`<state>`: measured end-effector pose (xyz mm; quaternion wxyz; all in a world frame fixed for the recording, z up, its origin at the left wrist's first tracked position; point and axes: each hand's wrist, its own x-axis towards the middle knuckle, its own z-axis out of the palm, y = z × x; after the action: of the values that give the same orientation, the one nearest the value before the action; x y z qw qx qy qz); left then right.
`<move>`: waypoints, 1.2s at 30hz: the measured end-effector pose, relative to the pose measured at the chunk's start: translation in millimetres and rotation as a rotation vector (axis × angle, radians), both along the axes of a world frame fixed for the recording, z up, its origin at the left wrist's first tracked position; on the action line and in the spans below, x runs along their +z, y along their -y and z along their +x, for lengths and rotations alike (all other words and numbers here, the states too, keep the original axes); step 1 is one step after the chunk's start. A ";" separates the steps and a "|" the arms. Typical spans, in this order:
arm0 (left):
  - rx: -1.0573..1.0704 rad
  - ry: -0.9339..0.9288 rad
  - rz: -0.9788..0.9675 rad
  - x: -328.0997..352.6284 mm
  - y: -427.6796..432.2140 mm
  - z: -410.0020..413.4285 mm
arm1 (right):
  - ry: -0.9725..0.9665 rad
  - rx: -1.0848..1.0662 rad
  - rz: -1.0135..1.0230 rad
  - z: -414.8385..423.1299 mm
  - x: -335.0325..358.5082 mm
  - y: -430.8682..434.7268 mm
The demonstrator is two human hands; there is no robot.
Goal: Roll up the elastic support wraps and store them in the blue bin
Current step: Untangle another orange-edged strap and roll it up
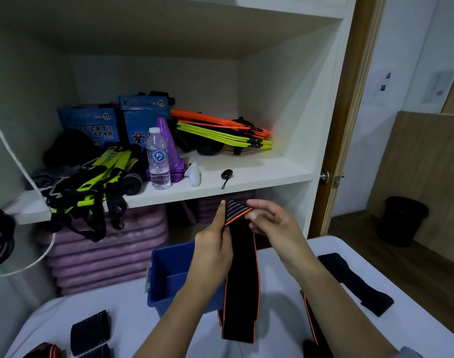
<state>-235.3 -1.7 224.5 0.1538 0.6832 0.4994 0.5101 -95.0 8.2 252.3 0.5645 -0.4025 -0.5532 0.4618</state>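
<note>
Both the left hand (215,241) and right hand (270,223) pinch the limp, stretchy wrap (242,275) by its top end, the best place to begin rolling.

A sports-equipment storeroom: the white shelf (246,174) holds folded agility hurdles (220,133), purple cones (166,148) and blue boxes (91,125) (ball boxes, perhaps), with pink mats (104,254) stacked under that shelf.
</note>
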 end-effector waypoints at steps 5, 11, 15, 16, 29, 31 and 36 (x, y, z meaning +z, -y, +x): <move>0.017 0.086 -0.067 3.5 -5.6 -4.0 | 0.274 -0.207 0.177 4.7 -34.0 -4.3; -0.003 0.091 -0.047 7.4 -6.2 -10.3 | 0.009 0.017 0.113 -5.4 -33.0 -2.7; 0.001 0.076 -0.010 5.6 -2.4 -11.3 | -0.002 -0.133 0.135 -15.5 -31.8 -1.3; 0.010 0.075 0.000 5.5 -2.0 -11.1 | -0.001 -0.151 0.143 -17.1 -31.5 -0.9; 0.148 0.064 0.173 9.7 4.4 -9.8 | 0.139 -0.294 0.344 -29.7 -24.1 8.3; 0.150 0.027 0.200 9.8 4.4 -11.5 | 0.159 -0.323 0.364 -31.2 -23.5 7.9; 0.126 0.060 0.154 9.4 4.4 -17.0 | 0.112 -0.372 0.380 -37.1 -18.4 8.1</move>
<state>-252.3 -6.1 233.8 0.0832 0.6445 0.4959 0.5760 -132.1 0.1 234.0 0.6735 -0.4092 -0.5769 0.2149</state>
